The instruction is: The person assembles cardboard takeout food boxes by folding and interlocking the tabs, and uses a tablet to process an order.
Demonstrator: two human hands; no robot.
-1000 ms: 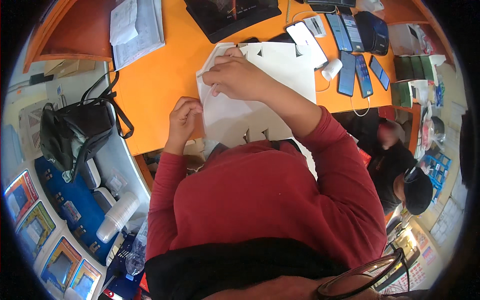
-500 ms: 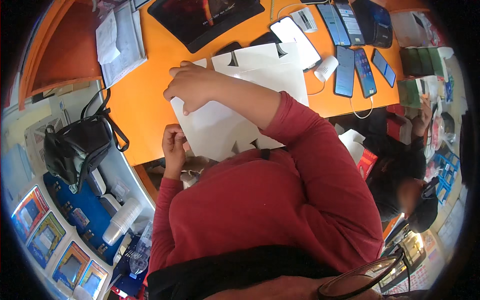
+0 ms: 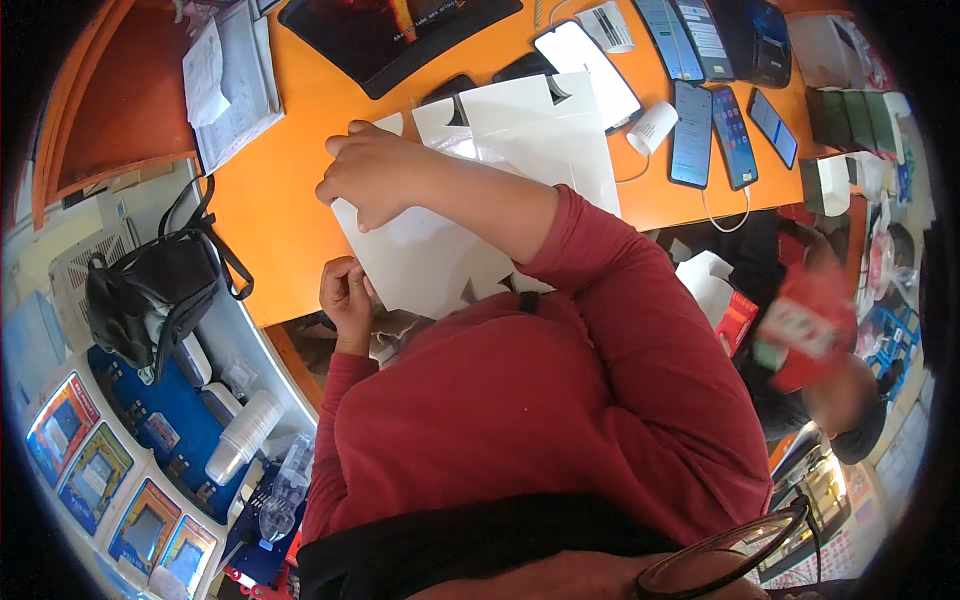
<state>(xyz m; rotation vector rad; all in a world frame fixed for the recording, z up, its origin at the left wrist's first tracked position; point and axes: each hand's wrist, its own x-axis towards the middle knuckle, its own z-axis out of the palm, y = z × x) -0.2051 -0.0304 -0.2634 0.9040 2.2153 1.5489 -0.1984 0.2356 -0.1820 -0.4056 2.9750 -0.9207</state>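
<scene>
A flat, unfolded white carton [image 3: 540,130] with cut notches lies over the orange table's front edge and reaches against my body. My right hand [image 3: 375,180] comes across from the right, its forearm over the carton. Its fingers are curled at the carton's left edge and the thumb presses near that edge. Lower down, my left hand [image 3: 346,300] pinches the near left edge between thumb and fingers. Part of the carton is hidden under my right forearm.
Several phones, including a white-screened phone [image 3: 588,75], and a white paper cup [image 3: 652,128] lie on the orange table [image 3: 270,215]. A dark mat [image 3: 390,40] is at the back, papers [image 3: 235,95] far left, a black bag [image 3: 160,285] beside the table. Another person holds a red box [image 3: 805,330] at right.
My view has shifted slightly. Both hands keep their places on the carton. At the right, the other person has brought a red box up into view, blurred by motion.
</scene>
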